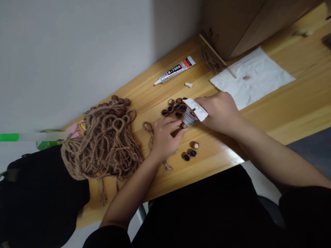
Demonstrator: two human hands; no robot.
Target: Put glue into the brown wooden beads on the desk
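Note:
My right hand (219, 112) is wrapped round a small glue tube (192, 115), its nozzle pointing down and left at a brown nut shell (183, 125). My left hand (164, 136) pinches that shell on the wooden table (284, 113). A length of jute cord (149, 129) runs under my left hand. Several shell halves (174, 106) lie just beyond my fingers, and three more shells (190, 151) sit nearer me.
A second glue tube marked B-7000 (176, 70) and its white cap (188, 84) lie further back. A pile of knotted jute cords with shells (106, 141) fills the left. White paper (258, 79), a thin stick (217, 55) and a wooden box (232, 24) stand right.

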